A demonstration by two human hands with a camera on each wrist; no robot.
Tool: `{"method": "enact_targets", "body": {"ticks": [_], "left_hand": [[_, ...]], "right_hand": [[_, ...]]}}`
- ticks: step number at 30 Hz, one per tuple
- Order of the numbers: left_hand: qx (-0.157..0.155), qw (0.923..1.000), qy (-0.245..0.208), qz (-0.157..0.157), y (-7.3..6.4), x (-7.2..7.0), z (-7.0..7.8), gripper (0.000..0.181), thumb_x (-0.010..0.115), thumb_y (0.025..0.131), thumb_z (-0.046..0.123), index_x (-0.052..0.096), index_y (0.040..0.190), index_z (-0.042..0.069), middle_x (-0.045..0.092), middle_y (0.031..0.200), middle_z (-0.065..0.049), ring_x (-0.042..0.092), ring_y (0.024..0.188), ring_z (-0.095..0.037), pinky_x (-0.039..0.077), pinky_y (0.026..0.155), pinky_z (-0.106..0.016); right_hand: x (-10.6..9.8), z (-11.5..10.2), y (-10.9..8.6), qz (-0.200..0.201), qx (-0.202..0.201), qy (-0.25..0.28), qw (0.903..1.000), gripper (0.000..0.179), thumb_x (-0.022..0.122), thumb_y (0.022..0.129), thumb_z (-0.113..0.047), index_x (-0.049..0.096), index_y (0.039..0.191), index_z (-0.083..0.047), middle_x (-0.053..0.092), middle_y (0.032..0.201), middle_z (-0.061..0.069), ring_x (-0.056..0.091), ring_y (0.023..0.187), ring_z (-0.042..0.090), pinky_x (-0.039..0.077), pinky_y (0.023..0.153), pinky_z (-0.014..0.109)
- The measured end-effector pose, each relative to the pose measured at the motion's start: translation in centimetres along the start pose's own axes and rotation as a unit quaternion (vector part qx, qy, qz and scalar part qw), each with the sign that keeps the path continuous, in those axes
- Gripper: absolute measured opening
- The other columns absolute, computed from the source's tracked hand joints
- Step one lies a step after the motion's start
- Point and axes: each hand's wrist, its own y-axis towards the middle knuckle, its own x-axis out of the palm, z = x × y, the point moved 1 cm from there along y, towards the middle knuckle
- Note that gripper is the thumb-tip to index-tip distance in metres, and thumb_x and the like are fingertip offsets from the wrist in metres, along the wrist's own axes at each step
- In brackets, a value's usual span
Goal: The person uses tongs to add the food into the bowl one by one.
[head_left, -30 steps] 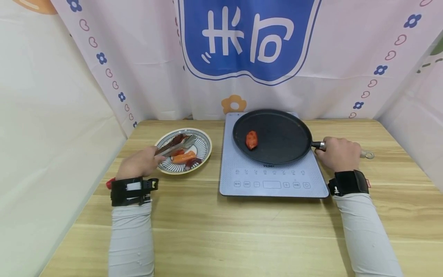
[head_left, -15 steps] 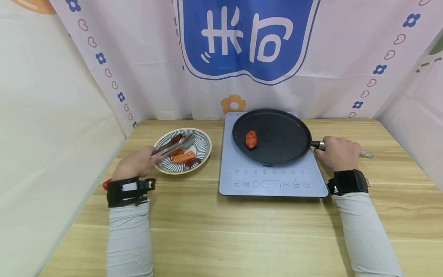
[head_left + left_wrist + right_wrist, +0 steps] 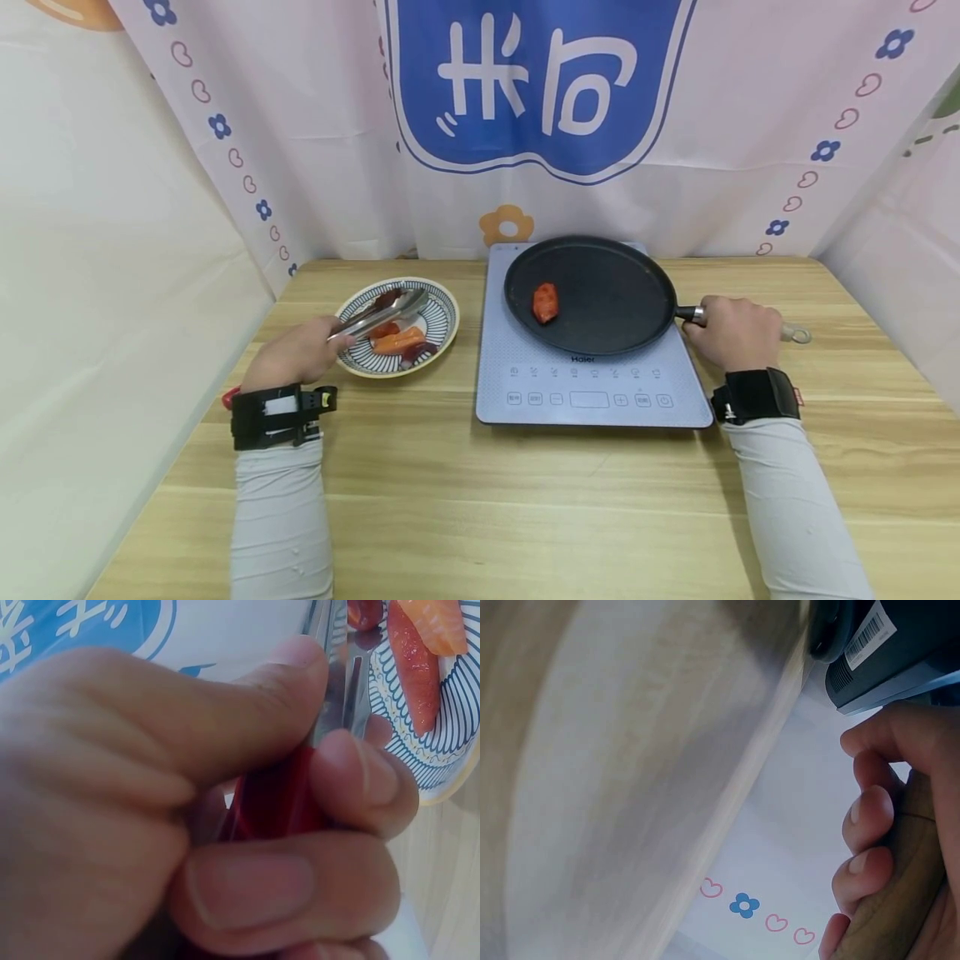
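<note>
My left hand [image 3: 296,354] grips metal tongs [image 3: 382,315] with red handles [image 3: 274,799]. The tongs' tips are over a patterned plate [image 3: 448,329] on the left of the table. On that plate lie an orange piece of food [image 3: 399,341], a red piece [image 3: 414,671] and dark reddish pieces [image 3: 418,354]. Whether the tips touch any of them I cannot tell. My right hand [image 3: 738,333] holds the wooden handle [image 3: 900,892] of a flat black pan [image 3: 607,296]. One red piece of food [image 3: 545,303] rests in the pan, left of its middle.
Under the pan is a pale induction cooktop [image 3: 536,400] with touch buttons along its front. A wooden table [image 3: 525,508] carries everything. Behind it hangs a printed curtain [image 3: 322,167], and a white sheet [image 3: 97,292] stands along the left side.
My left hand has shifted slightly left and the tongs moved a little with it. The right hand, the pan and the food in it stay where they were.
</note>
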Motion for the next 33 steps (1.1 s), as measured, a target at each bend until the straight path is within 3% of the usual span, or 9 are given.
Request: {"method": "enact_targets", "body": {"ticks": [33], "left_hand": [[0.028,0.9994,0.009,0.021,-0.39,-0.17,0.53,0.038,0.049,0.112,0.029,0.058,0.128,-0.004,0.065,0.1,-0.016,0.062,0.095,-0.034,0.051,0.082,-0.05]], "right_hand": [[0.14,0.06,0.0,-0.001,-0.003,-0.003,1.0,0.033,0.078,0.086,-0.028,0.059,0.068,-0.008,0.053,0.057,0.007,0.05,0.053,0.031,0.031,0.051,0.043]]}}
